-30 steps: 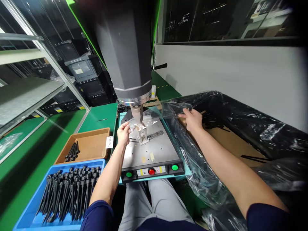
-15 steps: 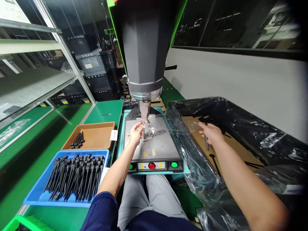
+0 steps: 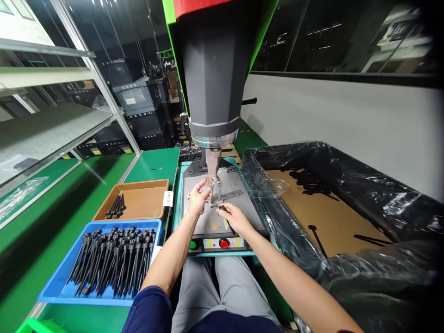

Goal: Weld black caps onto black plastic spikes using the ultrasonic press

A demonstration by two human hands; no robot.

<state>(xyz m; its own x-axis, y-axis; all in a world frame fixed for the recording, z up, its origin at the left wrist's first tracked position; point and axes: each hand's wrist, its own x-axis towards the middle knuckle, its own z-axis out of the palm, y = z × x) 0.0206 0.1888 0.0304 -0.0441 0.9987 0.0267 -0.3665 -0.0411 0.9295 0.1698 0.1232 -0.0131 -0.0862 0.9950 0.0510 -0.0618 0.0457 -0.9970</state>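
I am logging the blue tray of pins at far left. My left hand is pinching the fixture directly under the horn. My right hand is gripping a black pin just beside it. Any descent of the horn is risking crushed fingers.

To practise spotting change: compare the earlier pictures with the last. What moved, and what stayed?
The right hand came out of the box with a black pin and crossed left to the plate, before the fixture. The left hand stayed at the fixture; the blue tray and brown tray kept their places.
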